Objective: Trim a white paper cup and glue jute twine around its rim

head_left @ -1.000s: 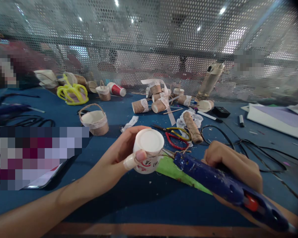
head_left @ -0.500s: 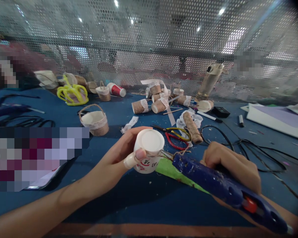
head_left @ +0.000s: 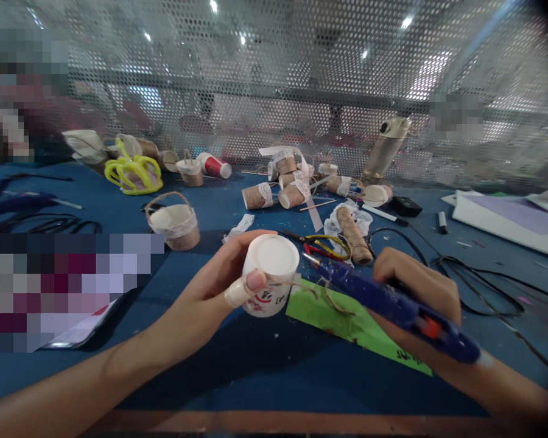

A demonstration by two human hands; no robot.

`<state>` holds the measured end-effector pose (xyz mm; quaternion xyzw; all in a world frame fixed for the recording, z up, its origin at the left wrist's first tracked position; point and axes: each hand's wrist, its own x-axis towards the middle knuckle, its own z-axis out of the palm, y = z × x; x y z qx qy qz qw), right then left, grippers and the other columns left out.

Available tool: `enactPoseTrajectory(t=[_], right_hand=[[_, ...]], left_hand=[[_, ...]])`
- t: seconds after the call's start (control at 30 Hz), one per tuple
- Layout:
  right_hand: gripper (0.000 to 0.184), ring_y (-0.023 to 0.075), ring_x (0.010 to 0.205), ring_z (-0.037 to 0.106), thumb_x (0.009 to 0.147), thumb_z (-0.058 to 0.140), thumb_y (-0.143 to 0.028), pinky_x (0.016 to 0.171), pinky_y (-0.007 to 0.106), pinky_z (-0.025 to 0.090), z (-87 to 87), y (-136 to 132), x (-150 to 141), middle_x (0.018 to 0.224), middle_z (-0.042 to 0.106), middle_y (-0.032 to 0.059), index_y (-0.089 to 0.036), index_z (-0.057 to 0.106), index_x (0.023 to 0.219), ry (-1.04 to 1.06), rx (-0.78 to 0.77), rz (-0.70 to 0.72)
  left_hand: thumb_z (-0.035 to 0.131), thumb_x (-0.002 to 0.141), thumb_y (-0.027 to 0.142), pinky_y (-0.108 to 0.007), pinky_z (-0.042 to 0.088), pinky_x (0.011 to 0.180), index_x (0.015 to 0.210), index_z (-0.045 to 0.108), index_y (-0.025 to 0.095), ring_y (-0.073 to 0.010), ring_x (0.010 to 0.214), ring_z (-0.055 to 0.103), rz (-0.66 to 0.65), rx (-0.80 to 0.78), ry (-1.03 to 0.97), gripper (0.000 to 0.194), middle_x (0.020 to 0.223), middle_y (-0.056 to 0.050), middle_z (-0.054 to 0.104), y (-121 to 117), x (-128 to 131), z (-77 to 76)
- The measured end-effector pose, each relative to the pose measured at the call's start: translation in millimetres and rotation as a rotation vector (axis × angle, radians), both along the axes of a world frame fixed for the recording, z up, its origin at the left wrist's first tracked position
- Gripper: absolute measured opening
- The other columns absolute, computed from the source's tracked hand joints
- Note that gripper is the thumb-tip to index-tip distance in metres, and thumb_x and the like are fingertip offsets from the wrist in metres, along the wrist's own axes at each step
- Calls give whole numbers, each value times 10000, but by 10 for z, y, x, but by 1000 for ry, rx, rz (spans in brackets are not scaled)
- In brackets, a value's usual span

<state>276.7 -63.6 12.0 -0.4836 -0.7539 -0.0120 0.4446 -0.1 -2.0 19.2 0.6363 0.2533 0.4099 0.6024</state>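
Note:
My left hand [head_left: 219,277] is wrapped round a white paper cup [head_left: 273,258] with printed characters, held upside down with its base up. A bandage or tape covers part of the thumb. My right hand [head_left: 420,286] grips a dark blue hot glue gun [head_left: 383,304] with an orange-red part showing. The gun's metal nozzle points at the cup's upper right side, a small gap from it. Loose twine [head_left: 335,298] trails at the cup's right, over a green paper strip [head_left: 360,322]. Red-and-yellow scissors [head_left: 331,246] lie behind the gun.
A twine roll [head_left: 352,234] rests on white lace beyond the scissors. Several twine-wrapped cups [head_left: 258,196] lie at the back, below a perforated metal screen [head_left: 256,79]. A small handled basket [head_left: 178,228] stands left. Black cable [head_left: 479,286] curls at the right.
My right hand has drawn the glue gun's nozzle up and off the cup's side, baring more green paper and twine. The cup has shifted slightly left.

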Motion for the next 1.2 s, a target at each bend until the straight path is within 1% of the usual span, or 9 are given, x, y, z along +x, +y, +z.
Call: enactPoseTrajectory(t=[0.1,0.2,0.33,0.47,0.6,0.73,0.9,1.03,1.2], right_hand=[[232,119,574,494,707,669,-92,544,256,378,38,67,67,699,525,-32,-231,487,742,-17,-14,22],[174,125,646,574,804,626,-113,602,248,424,64,117,104,757,583,-18,-230,498,786,-46,-25,186],[211,118,714,629,892,435,-41,636,234,411,36,157,110,822,653,-15,-238,501,855,-250,-185,333],[234,162,696,605,773,534,-72,627,278,393,30,177,71,879,658,14,-223,518,952,-540,-454,295],[377,209,917,648,746,611,-74,778,304,474,93,196,85,1057,676,46,-225,563,1088,-432,-678,292],[502,221,1177,601,750,691,-93,1014,323,452,160,226,271,1267,641,19,-289,589,1202,-362,-782,365],[404,222,1254,576,883,666,-222,1042,330,463,237,250,385,1350,614,21,-329,593,1265,-311,-673,469],[290,183,1159,617,898,685,-274,1013,298,462,232,219,107,1226,674,3,-322,613,1175,-47,-456,335],[284,162,996,669,836,763,-356,883,258,505,203,163,-305,1065,708,-9,-280,640,1080,115,-481,358]], left_hand=[[637,933,293,-245,482,929,1242,625,348,-198,1153,583,140,-22,-102,314,1229,76,676,-2,12,45],[638,936,281,-239,466,929,1202,635,307,-190,1177,549,318,-46,-217,267,1215,64,667,39,31,91],[662,920,273,-241,492,846,1148,667,244,-179,1071,581,393,60,-317,230,1145,14,674,94,46,110],[695,897,286,-249,520,868,1185,661,240,-189,1062,613,288,29,-303,294,1178,-14,681,77,40,68],[709,891,266,-164,508,856,1206,643,290,-132,1044,612,79,-17,-205,323,1160,25,680,57,36,4],[712,894,277,-146,500,841,1212,618,332,-110,1010,595,1,-28,-81,336,1126,45,658,44,26,-18],[741,869,302,-173,504,850,1223,597,344,-128,1009,596,16,-99,10,384,1132,37,641,1,16,20],[774,837,291,-162,505,838,1256,583,360,-130,1002,601,-31,-140,55,466,1109,43,645,-11,38,50],[766,842,279,-172,516,830,1262,573,370,-137,987,601,-52,-116,110,471,1119,42,641,-4,37,49]])
